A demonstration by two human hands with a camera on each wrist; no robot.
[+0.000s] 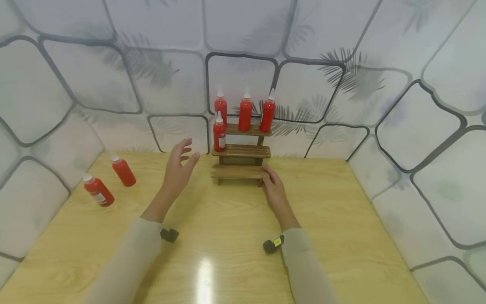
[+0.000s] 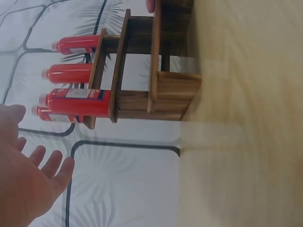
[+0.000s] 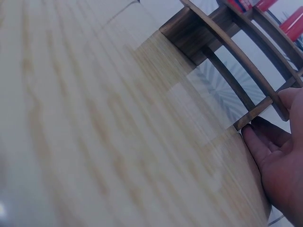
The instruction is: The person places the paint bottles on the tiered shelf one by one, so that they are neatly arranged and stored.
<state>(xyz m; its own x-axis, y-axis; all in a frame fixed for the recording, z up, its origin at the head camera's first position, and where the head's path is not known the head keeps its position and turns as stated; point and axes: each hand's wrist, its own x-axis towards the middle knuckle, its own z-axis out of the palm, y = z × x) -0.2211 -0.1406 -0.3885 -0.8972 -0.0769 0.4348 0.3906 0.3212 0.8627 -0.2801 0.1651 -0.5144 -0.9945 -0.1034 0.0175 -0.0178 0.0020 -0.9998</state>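
Note:
A three-step wooden stand (image 1: pixel 243 171) rises against the back wall. My right hand (image 1: pixel 275 190) holds its lowest step at the right end, thumb by the step's edge and fingers around the side support, as the right wrist view shows. My left hand (image 1: pixel 178 166) is held in the air left of the stand, fingers spread and relaxed, with nothing in it. Three red bottles (image 1: pixel 245 114) with white nozzle caps stand on the top step. Another red bottle (image 1: pixel 219 137) is at the left end of the middle step, close to my left fingertips; the lowest step (image 2: pixel 156 52) bears no bottle.
Two more red bottles stand at the table's left side, one (image 1: pixel 99 192) nearer me and one (image 1: pixel 123 172) farther back. The light wooden table (image 1: pixel 228 236) is bounded by patterned walls (image 1: pixel 174 84) at the back and both sides.

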